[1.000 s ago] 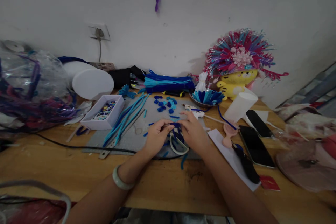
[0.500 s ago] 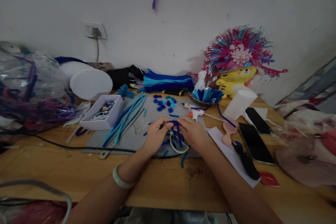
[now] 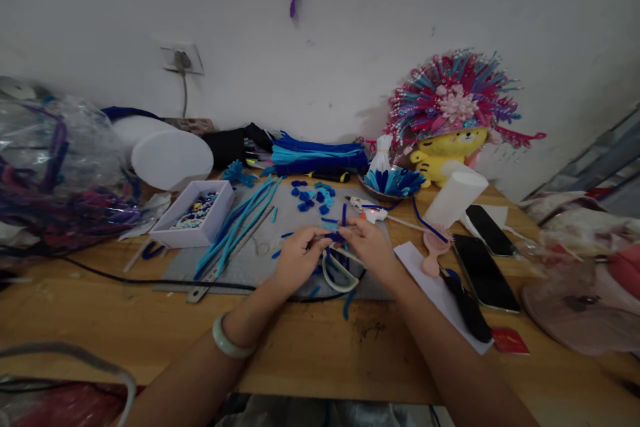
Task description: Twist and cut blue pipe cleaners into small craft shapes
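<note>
Dark blue pipe cleaners [image 3: 336, 238] are pinched between my two hands above the grey mat. My left hand [image 3: 301, 255] is closed on their left end, thumb and fingertips together. From the other side my right hand [image 3: 369, 248] pinches them, and one dark blue end sticks up by its fingers. Just below the hands, a cream loop handle [image 3: 341, 285], seemingly of scissors, lies on the mat and is partly hidden. Short blue cut pieces [image 3: 349, 305] lie around it. Beyond the hands sit several small curled blue pieces [image 3: 305, 199].
Left are a white box of beads [image 3: 193, 233], long light-blue pipe cleaners [image 3: 250, 213] and a metal ruler [image 3: 197, 293]. A glue gun [image 3: 373, 213], pink hairbrush [image 3: 436, 247] and phones [image 3: 485, 273] lie right. Behind stand a pipe-cleaner bundle [image 3: 317, 155] and a yellow plush [image 3: 450, 153].
One dark blue pipe cleaner end that hung down between my hands now points up beside my right fingers. My right hand has shifted slightly; my left stays nearly in place.
</note>
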`<state>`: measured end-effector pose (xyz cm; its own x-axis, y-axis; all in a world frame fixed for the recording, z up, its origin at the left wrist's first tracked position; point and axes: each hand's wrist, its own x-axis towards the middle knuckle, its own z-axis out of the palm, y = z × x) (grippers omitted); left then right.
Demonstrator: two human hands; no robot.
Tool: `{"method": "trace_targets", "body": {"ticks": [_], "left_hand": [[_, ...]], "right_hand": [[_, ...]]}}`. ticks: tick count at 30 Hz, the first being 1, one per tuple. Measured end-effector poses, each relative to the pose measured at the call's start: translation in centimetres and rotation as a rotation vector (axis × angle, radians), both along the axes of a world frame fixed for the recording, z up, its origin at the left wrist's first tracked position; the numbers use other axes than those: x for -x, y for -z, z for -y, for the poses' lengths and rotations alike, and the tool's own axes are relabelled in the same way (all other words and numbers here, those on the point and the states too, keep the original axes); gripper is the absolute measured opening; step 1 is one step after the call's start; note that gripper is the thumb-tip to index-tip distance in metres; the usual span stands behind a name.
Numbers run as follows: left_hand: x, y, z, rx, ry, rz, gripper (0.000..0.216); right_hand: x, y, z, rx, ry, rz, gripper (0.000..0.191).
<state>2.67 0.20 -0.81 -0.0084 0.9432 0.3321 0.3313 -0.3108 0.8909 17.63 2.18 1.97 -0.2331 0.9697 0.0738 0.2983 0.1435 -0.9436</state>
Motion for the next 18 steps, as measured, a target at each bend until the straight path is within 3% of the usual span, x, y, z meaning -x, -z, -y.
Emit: {"method": "trace_targets", "body": {"ticks": [3,7,10,13,15,18], "left_hand": [[0.2,0.3,0.1,-0.148,0.008,-0.18,0.013],[0.3,0.4,0.2,-0.346,0.11,-0.362,0.015],[0.3,0.4,0.0,-0.347,0.08,-0.362,0.014],[0.3,0.5,-0.5,-0.155,-0.065,-0.216,0.014],[0.4,0.6,-0.8,-0.024,-0.133,-0.076,0.016],[0.4,0.8,-1.2,0.055,-0.147,0.086,0.017]], "right_hand": [[-0.1,0.1,-0.3,0.105,0.045,-0.064,0.017],[-0.5,1.3,-0.8,0.039,0.076,0.041,0.012],[-0.7,1.1,-0.9,-0.204,0.16,0.148,0.015],[-0.6,-1.1,0.6,-0.587,0.269,0.227,0.015],[-0.5,-2.8,2.9,-0.596,0.07,0.268,0.011],[-0.6,-3.0,7.8,-0.409,-0.588,0.375,0.012]]}}
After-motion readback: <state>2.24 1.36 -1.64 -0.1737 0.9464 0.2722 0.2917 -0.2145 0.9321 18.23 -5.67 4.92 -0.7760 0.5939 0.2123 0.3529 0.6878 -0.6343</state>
